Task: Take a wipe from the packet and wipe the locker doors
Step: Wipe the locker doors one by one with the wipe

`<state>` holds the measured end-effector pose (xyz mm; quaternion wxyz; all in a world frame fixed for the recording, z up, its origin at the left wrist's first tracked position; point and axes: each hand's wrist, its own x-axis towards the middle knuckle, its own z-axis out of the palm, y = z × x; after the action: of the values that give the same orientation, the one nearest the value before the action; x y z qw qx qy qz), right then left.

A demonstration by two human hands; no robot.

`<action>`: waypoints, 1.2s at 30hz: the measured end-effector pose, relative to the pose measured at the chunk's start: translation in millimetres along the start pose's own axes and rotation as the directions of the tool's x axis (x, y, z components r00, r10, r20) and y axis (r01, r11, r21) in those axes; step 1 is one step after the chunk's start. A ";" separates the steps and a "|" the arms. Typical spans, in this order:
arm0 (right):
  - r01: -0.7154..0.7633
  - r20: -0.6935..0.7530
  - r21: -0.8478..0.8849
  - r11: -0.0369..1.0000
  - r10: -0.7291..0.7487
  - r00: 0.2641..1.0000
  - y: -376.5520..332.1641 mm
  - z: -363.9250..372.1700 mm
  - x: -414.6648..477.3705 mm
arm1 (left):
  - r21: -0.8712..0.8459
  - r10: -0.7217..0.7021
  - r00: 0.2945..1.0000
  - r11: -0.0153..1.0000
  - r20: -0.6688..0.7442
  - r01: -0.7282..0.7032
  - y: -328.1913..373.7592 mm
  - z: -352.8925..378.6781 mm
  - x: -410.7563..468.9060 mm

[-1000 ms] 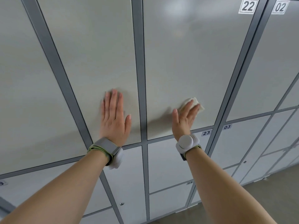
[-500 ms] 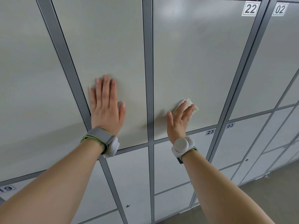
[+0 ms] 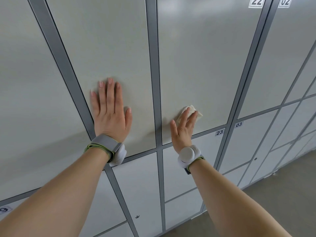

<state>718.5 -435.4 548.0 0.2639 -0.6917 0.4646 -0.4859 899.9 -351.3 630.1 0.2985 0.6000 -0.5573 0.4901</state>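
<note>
The wipe (image 3: 191,110), a small crumpled cream pad, lies flat against the lower part of a tall pale locker door (image 3: 205,62), the one numbered 22 at its top right corner. The right hand (image 3: 183,130) presses it there with the fingers stretched out almost straight; its grip is open, not closed round the wipe, and the thumb points away to the left, clear of the cloth. Part of the wipe shows above and to the right of the fingertips.

A grey frame strip (image 3: 153,65) runs upright just left of that door. Across it, the left hand (image 3: 111,115) rests palm-flat on the neighbouring door (image 3: 106,40), fingers straight and together, its grip open and holding nothing.

Each wrist wears a band with a white round unit: the left band (image 3: 106,147) is grey with a green edge, the right unit (image 3: 188,155) faces the camera.

Below are smaller doors, with labels 23 (image 3: 219,132) and 03 (image 3: 238,124). A grey floor (image 3: 282,202) shows at the lower right.
</note>
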 end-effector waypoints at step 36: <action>-0.269 0.284 -0.054 0.961 0.274 0.919 -3.6 15.4 -45.7 | 0.009 0.016 0.998 1.000 0.063 -0.017 0.3 -3.4 -0.4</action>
<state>729.7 -394.1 525.4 0.3888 -0.6859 0.5158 -0.3351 898.8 -348.1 630.8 0.2738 0.6119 -0.5692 0.4761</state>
